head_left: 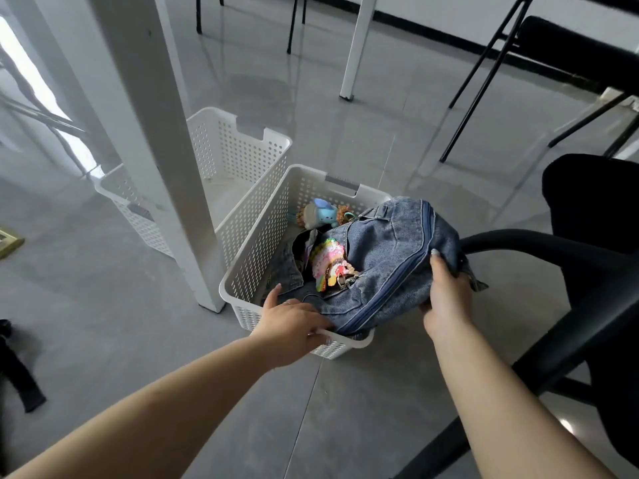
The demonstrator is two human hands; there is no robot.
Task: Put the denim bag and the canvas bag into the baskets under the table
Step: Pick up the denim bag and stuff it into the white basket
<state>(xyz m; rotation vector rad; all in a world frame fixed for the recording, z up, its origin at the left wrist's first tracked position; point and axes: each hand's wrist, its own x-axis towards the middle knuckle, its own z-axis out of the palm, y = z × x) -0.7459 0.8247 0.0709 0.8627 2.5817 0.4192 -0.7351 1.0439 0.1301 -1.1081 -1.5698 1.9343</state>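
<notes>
A blue denim bag [387,257] with colourful charms lies half inside the nearer white perforated basket [257,233] on the floor, its right part hanging over the basket's rim. My left hand [294,323] grips the bag's near edge at the basket's front rim. On the bag's right end my right hand [447,293] holds the fabric beside the zip. A second white basket [238,146] stands behind the first, with nothing visible inside. The canvas bag is not in view.
A white table leg [166,150] stands just left of the nearer basket, another leg [356,46] further back. A black office chair [587,271] is close on the right, with black chair legs behind it. The floor is grey tile.
</notes>
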